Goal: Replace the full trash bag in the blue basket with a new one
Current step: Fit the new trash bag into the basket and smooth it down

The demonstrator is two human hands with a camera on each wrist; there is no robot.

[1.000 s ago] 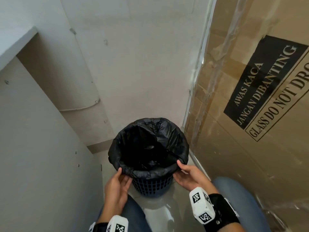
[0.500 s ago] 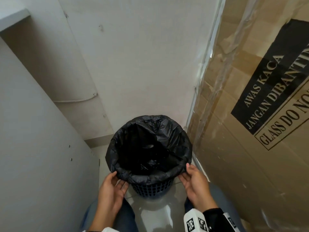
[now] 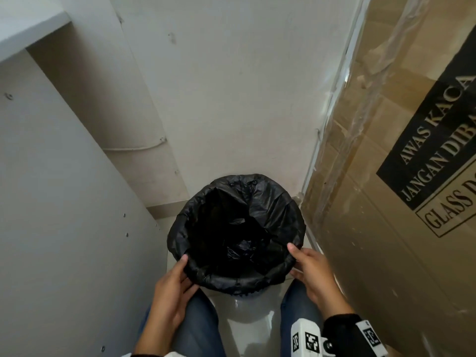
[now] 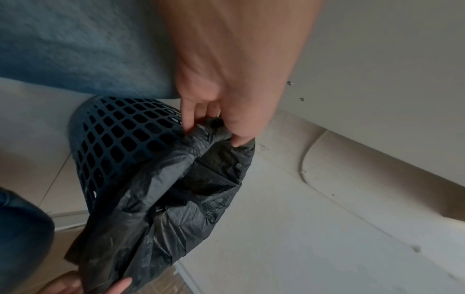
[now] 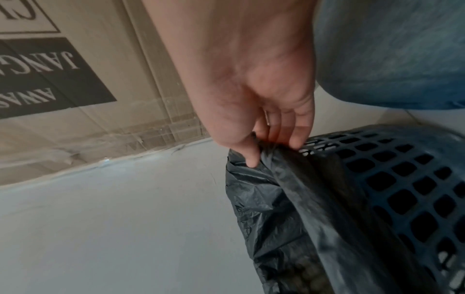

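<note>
**Q:** Black plastic at lower centre of the head view: what is it, and where does it sit?

**A:** That is the trash bag (image 3: 237, 228), lining the blue basket (image 4: 120, 139). Its edge is folded over the basket's rim, and the basket stands on the pale floor (image 3: 247, 313) between your knees, with the white wall (image 3: 231, 99) behind it and the cardboard box (image 3: 386, 228) filling the right of the frame.

**Q:** How are your hands placed?

**A:** Your left hand (image 3: 171, 292) is at the lower-left of the rim. In the left wrist view its thumb and fingers (image 4: 188, 111) are curled and pinch a gathered fold of the bag. Your right hand (image 3: 313, 273) is at the lower-right of the rim. In the right wrist view its thumb and fingers (image 5: 299, 137) likewise pinch the folded-over edge against the lattice wall.

**Q:** What lies inside the bag?

**A:** Crumpled dark material shows at the bottom, too dark to identify.
</note>
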